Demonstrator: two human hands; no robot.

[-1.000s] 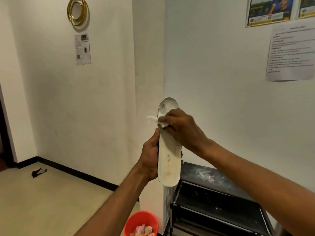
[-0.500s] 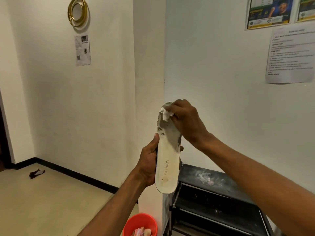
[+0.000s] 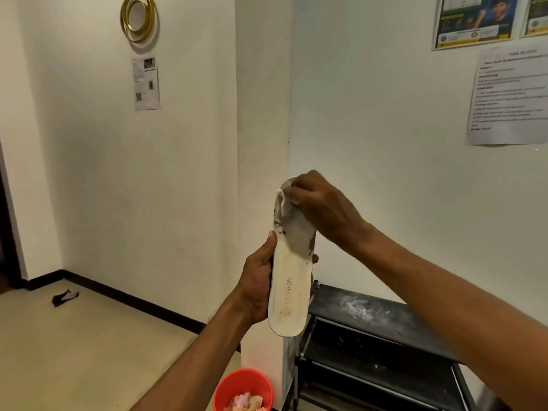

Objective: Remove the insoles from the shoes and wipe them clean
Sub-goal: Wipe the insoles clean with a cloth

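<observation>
**Up at the toe: wiping under way, grime left to clear**

At chest height before the white wall, the insole stands upright, heel down, toe up, well clear of any shoe; the left hand wraps its lower half, thumb on the near edge, fingers curled behind; the right hand bunches its fingers around a small white wipe and presses it onto the toe end. Removal looks done for this one; the heel half reads fairly pale, but dark smears sit just below the wipe; I'd judge the cleaning partway. No shoes are in sight; below wait an orange bin and a black rack.
</observation>
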